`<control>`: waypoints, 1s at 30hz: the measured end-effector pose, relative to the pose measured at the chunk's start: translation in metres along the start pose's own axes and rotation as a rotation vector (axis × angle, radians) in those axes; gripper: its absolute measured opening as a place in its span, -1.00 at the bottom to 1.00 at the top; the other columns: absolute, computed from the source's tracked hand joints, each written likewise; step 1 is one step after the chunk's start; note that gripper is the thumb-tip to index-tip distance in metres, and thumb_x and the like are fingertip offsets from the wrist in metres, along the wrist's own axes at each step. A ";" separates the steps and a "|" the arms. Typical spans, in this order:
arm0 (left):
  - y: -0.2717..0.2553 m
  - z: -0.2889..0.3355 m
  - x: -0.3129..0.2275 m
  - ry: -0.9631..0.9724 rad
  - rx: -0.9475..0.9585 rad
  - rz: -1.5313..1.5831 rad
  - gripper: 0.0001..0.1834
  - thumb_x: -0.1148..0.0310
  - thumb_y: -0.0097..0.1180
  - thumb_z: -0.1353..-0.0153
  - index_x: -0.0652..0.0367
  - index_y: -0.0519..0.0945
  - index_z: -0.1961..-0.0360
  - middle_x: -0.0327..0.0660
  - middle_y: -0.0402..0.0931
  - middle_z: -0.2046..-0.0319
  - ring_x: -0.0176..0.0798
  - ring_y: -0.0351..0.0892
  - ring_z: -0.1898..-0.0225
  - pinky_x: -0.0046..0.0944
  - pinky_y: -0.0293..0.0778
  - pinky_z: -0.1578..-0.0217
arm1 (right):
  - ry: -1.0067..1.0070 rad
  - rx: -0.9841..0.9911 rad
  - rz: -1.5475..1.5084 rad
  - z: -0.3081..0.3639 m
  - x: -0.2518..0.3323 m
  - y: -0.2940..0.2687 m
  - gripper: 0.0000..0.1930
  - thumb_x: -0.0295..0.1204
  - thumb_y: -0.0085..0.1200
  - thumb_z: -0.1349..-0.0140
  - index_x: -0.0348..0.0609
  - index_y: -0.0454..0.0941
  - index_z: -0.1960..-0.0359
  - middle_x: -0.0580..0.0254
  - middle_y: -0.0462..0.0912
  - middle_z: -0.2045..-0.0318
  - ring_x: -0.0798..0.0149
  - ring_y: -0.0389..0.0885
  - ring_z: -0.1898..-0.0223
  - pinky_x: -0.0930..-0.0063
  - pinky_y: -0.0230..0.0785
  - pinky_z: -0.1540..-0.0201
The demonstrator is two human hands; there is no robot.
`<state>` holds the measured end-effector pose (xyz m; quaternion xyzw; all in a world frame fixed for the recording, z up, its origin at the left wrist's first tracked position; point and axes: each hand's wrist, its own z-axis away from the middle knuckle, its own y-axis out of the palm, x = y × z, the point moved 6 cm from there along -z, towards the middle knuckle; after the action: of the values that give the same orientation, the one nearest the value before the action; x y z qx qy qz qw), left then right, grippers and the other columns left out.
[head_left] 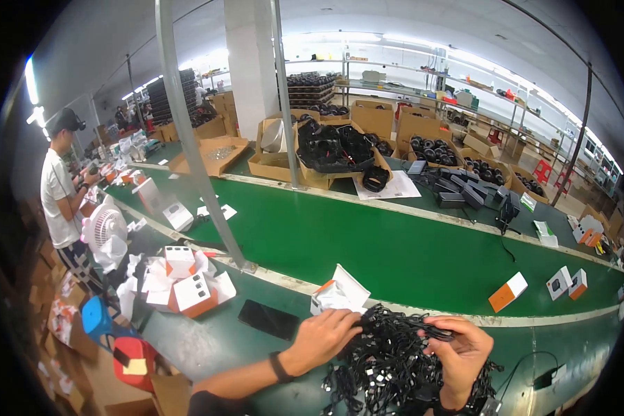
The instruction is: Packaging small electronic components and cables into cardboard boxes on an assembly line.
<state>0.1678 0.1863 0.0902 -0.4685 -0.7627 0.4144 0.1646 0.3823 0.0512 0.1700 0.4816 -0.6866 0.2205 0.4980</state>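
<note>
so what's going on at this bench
A person's right hand pinches a bundled black cable over a heap of black cables; the left hand is at the heap's edge, its grip unclear. An open white box stands beyond, a black phone lies to the left, and small boxes sit on the green belt.

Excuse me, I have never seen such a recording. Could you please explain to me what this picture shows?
There is no machine here, only a person's two bare hands. The wide, curved picture comes from a camera worn on the head, looking down, so its left is the person's left. On the near green table lie a heap of black cables, a dark phone and an open white box. Beyond runs a green belt with white-and-orange boxes on it. The right hand holds a black cable bundle; the left hand is at the heap's edge, its grip unclear.
</note>
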 end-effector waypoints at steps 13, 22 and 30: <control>0.073 0.010 0.150 -0.433 0.345 1.227 0.38 0.52 0.66 0.09 0.11 0.00 -0.70 -0.01 0.38 -0.50 -0.04 0.32 -0.55 0.01 0.19 -0.57 | 0.138 0.193 -0.018 0.001 -0.038 0.074 -0.71 -0.76 0.41 -0.25 -0.42 0.62 0.03 -0.14 0.78 -0.05 0.12 0.80 -0.11 0.41 0.84 0.02; 0.070 0.051 0.137 -0.646 -0.053 1.093 -0.21 0.50 0.62 -0.04 0.23 0.51 -0.32 -0.11 0.67 -0.17 -0.23 0.66 -0.21 -0.15 0.54 -0.29 | -0.032 0.334 0.373 -0.023 -0.086 0.140 -0.76 -0.55 0.41 -0.29 -0.27 0.70 0.03 0.00 0.81 0.11 0.05 0.88 0.12 0.30 0.80 0.18; 0.050 0.061 0.133 -0.862 -0.169 0.914 -0.40 0.47 0.53 -0.06 0.28 0.57 -0.15 -0.08 0.76 0.00 -0.24 0.74 -0.04 -0.18 0.62 -0.11 | -0.314 0.387 0.776 -0.034 -0.111 0.179 -0.79 -0.45 0.46 -0.19 -0.14 0.74 0.16 0.10 0.79 0.28 -0.02 0.75 0.18 0.11 0.60 0.04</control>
<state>0.0906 0.2812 -0.0043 -0.5493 -0.5135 0.5326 -0.3885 0.2449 0.2059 0.1159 0.3006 -0.8294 0.4393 0.1696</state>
